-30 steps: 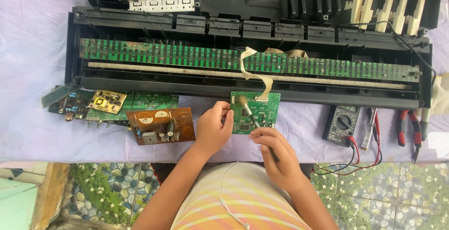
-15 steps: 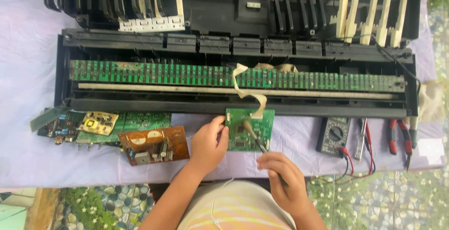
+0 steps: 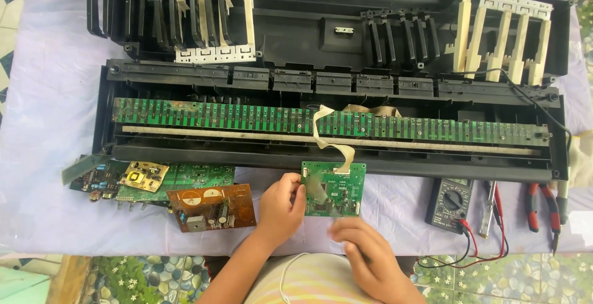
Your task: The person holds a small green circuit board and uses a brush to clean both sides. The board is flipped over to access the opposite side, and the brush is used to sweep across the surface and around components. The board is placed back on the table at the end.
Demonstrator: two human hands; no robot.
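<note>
Holding: the left hand (image 3: 281, 208) has its grip closed on the left edge of a small green circuit board (image 3: 333, 188), thumb on top.
Right hand: the right hand (image 3: 364, 257) sits just below the board with fingers curled; it is blurred, so I cannot tell whether its grip holds anything.
Board position: on the tabletop (image 3: 43, 118) at its near edge, just in front of the opened black keyboard chassis (image 3: 321, 81).
Ribbon: a pale flat ribbon cable (image 3: 327, 140) curls from the long green key contact strip (image 3: 327, 122) down to the board's top edge.
Left of the hands: a brown circuit board (image 3: 213, 207) just beside the left hand, overlapping a larger green board (image 3: 185, 177), with a small yellow board (image 3: 144, 176) on top.
Right of the hands: 1 multimeter (image 3: 450, 202) with red and black leads, and red-handled pliers (image 3: 543, 205) farther right.
Far side: rows of black and cream key assemblies (image 3: 500, 32) stand in the chassis.
Cover: a lilac cloth lies over the tabletop.
</note>
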